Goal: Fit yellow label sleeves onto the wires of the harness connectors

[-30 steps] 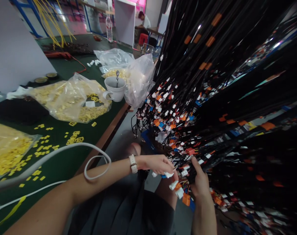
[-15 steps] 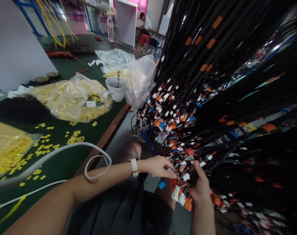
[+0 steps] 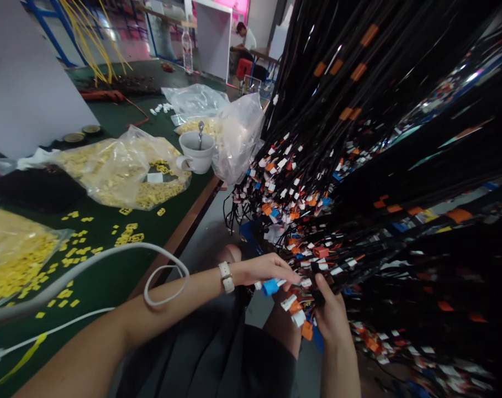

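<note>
My left hand [image 3: 271,269], with a white-strapped watch [image 3: 226,277] on the wrist, has its fingers bent and pressed together at the wire ends of a black wire harness [image 3: 317,267]. A blue connector [image 3: 270,287] sticks out below these fingers. My right hand [image 3: 333,312] is closed around the same harness from the right, thumb up. White connectors [image 3: 298,318] and an orange connector [image 3: 307,330] hang between the hands. What lies under the left fingertips is partly hidden.
Many black harnesses [image 3: 308,99] hang at the right, their ends crowded with connectors. On the green table [image 3: 105,271] at left lie bags of yellow parts [image 3: 110,160], loose yellow pieces and a white cup [image 3: 196,152]. A white cable [image 3: 105,249] loops over my left forearm. Another person sits far back.
My left hand has shifted slightly up and right along the wire ends. The blue connector has risen and turned. The hanging white and orange connectors have moved slightly left, and my right thumb has shifted left.
</note>
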